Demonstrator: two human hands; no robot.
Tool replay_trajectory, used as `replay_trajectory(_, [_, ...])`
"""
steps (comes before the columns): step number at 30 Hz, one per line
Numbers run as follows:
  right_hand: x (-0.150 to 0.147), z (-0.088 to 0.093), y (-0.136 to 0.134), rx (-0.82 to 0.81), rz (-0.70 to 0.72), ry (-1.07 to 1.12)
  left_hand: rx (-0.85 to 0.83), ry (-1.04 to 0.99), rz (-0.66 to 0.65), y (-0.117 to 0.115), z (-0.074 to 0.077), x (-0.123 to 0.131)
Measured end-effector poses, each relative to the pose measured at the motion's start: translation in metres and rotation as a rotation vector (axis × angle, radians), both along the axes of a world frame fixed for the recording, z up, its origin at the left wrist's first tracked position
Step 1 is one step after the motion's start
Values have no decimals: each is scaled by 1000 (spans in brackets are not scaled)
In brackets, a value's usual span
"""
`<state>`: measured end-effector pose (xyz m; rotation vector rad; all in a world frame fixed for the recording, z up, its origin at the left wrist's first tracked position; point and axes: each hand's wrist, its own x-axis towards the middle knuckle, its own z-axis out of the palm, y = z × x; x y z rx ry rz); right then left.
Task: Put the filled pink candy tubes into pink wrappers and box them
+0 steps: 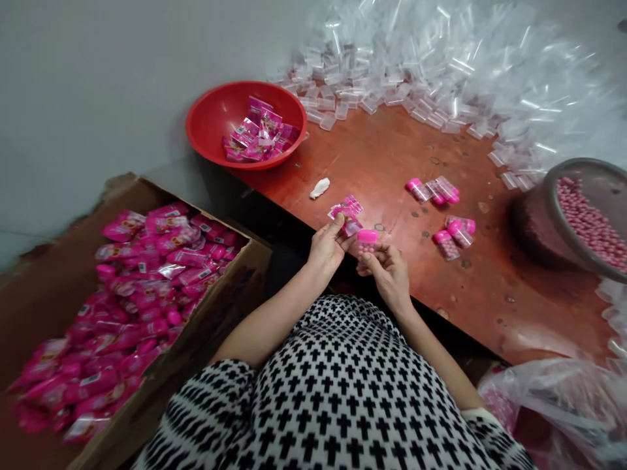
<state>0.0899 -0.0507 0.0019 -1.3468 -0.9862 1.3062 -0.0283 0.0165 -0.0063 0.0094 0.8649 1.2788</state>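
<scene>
My left hand (pixel 327 249) pinches a pink printed wrapper (pixel 351 226) between thumb and fingers, at the near edge of the table. Close beside it, my right hand (pixel 390 273) is closed around the lower part of a small clear bottle (pixel 367 243) with a bright pink cap, upright and filled with pink beads. More pink wrappers (pixel 349 205) lie on the table just beyond my left hand. To the right rest two groups of pink-capped bottles, a farther group (pixel 433 190) and a nearer group (pixel 454 237).
A red bowl (pixel 196 134) holds pink wrappers at the back left. A cardboard box (pixel 245 261) of wrapped bottles stands left. Clear containers (pixel 441 78) heap along the back. A grey bucket (pixel 548 196) of pink beads is at right, a plastic bag (pixel 563 391) below it.
</scene>
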Motion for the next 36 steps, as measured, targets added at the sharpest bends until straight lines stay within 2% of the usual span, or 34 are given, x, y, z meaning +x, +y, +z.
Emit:
replay_trajectory(9, [-3, -7, 6, 9, -29, 38, 104, 5, -58, -6, 8, 9])
replay_trajectory(13, [-1, -5, 9, 19, -20, 94, 165, 68, -122, -5, 11, 9])
replay_trajectory(18, [0, -6, 10, 70, -47, 64, 288, 96, -221, -5, 10, 7])
replay_trajectory(24, [1, -12, 12, 134, -85, 54, 241, 167, -351, -4, 7, 10])
replay_trajectory(31, [9, -14, 19, 6, 10, 300, 261, 247, -462, 4, 10, 4])
replay_trajectory(36, [9, -12, 22, 74, -55, 181, 261, 321, -462, 5, 12, 5])
